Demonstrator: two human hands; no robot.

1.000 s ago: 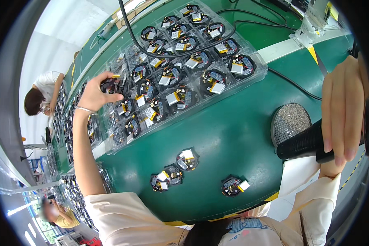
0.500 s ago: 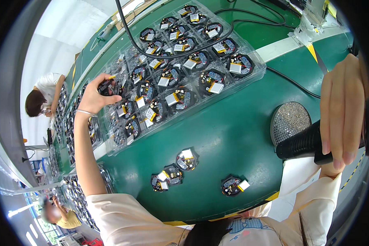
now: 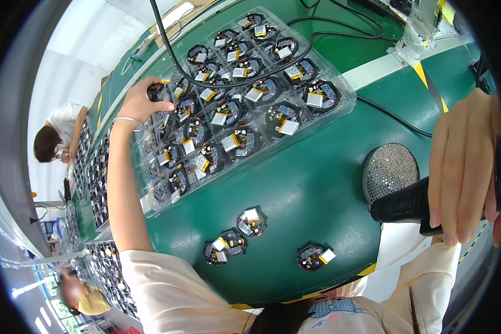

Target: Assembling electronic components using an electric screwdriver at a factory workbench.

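Observation:
My left hand (image 3: 138, 106) reaches over the far left part of a clear plastic tray (image 3: 339, 108). Its thumb and fingers are closed around a round black circuit-board assembly (image 3: 157, 92), partly hidden by the fingers. Similar round assemblies, each with a silvery battery pouch, fill many of the tray's compartments. My right hand (image 3: 465, 167) is at the far right, fingers together and bent down in front of a black tube (image 3: 401, 200). A dark object shows behind that hand, but what it grips is hidden. The tube ends in a round perforated metal head (image 3: 392, 172).
Several loose assemblies lie on the green tabletop, one (image 3: 315, 256) apart near the front edge. A black cable (image 3: 228, 85) arches over the tray. White paper (image 3: 398, 245) lies beneath the tube. Two other people (image 3: 50, 142) are at the left, beside more filled trays.
My left hand has moved slightly farther away and to the right over the tray, still with the assembly. My right hand has lowered a little beside the tube.

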